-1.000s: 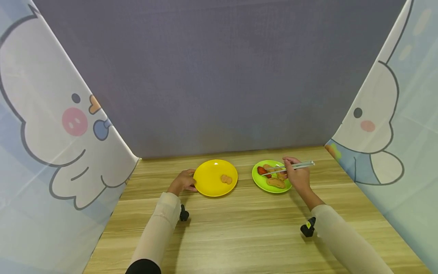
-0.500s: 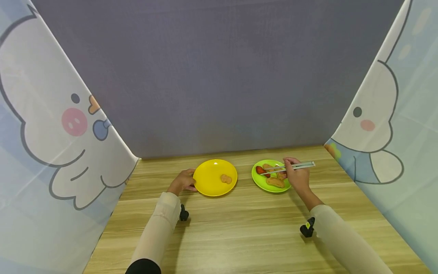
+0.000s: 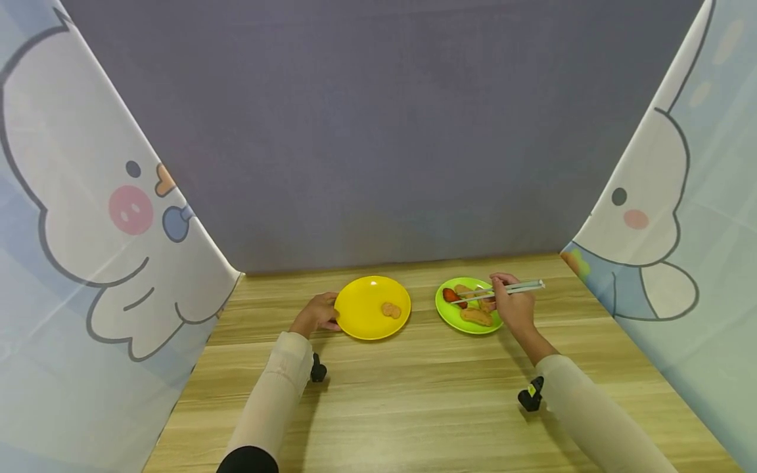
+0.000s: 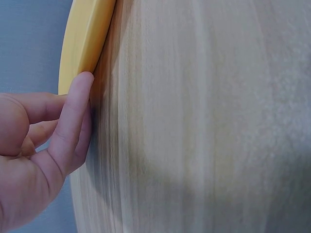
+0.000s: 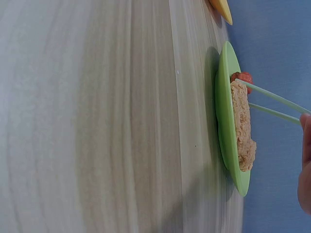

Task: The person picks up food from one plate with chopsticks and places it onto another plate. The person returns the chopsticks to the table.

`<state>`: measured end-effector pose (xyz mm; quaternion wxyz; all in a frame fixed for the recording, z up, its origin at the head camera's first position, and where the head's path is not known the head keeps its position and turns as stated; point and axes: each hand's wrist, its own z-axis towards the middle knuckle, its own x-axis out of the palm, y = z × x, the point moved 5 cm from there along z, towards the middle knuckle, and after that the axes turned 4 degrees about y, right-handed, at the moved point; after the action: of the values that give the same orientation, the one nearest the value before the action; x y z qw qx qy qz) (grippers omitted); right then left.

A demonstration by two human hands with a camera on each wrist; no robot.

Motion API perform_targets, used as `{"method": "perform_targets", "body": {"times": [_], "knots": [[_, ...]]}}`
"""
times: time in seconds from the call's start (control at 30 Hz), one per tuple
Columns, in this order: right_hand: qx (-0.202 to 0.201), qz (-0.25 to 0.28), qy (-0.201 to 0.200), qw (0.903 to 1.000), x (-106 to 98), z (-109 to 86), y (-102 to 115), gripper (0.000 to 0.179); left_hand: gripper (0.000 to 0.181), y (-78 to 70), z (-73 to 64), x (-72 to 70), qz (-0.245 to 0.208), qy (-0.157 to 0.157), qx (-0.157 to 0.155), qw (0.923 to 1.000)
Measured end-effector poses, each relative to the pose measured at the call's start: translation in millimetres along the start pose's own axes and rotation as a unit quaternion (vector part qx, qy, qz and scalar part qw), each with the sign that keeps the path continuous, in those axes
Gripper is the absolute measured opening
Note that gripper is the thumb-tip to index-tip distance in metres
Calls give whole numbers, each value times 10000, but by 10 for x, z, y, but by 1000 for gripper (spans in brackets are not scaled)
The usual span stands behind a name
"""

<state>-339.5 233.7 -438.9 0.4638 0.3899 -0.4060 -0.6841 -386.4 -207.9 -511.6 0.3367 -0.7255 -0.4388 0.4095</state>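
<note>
The right hand (image 3: pixel 516 309) is holding two thin, pale, greenish chopsticks (image 3: pixel 526 286) with curled fingers. Their tips are standing a little apart, one at each side of a red, rounded piece of food (image 3: pixel 451 295); I cannot tell whether they are squeezing it. This red piece is resting on the left part of a round, glossy, light green plate (image 3: pixel 447 316). Beside it, a long, rough, tan piece of food (image 3: pixel 476 317) is lying on the near side of the same plate, and more tan food is showing partly behind the chopsticks.

The left hand (image 3: pixel 320 312) is pinching the left rim of a round, glossy yellow plate (image 3: pixel 363 302) between thumb and fingers. A small, lumpy, tan piece (image 3: pixel 391 309) is lying right of its centre. Both plates are sitting near each other, without touching, on a wood-grained table (image 3: pixel 408 394). Behind, a plain grey cloth wall (image 3: pixel 378 131) is hanging.
</note>
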Motion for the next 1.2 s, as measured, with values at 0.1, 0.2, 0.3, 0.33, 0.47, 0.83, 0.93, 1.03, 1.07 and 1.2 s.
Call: {"method": "perform_targets", "body": {"times": [0.1,0.2,0.3,0.33,0.47,0.83,0.93,1.03,1.07,1.2], "knots": [[24,-21,-7,10000,-5,1,-1,22,70,-10,-1,-6,20,-11,-25,10000],[25,-70,-51,10000,-10,-4,-10,22,69,-21,-3,-7,33,-5,-35,10000],[-1,-118,-117,9999,-18,-6,-21,21,70,-22,0,-5,40,-2,-57,10000],[-12,-130,-141,9998,-21,-5,-25,21,71,-21,2,-4,54,-1,-59,10000],[-24,-39,-219,9997,-28,0,-39,21,71,-7,9,-2,94,2,-81,9999],[299,292,-507,9978,-38,14,-97,23,72,32,33,1,-2,-5,-75,10000],[415,362,-566,9969,-40,28,-104,25,71,32,34,-1,-19,-6,-81,10000],[491,425,-585,9962,-32,43,-109,26,71,21,26,-5,11,-9,-66,10000],[506,460,-581,9960,-26,49,-113,26,71,16,23,-6,15,-25,-64,10000],[513,601,-534,9954,20,57,-108,26,71,5,10,-4,54,-37,-63,10000]]}}
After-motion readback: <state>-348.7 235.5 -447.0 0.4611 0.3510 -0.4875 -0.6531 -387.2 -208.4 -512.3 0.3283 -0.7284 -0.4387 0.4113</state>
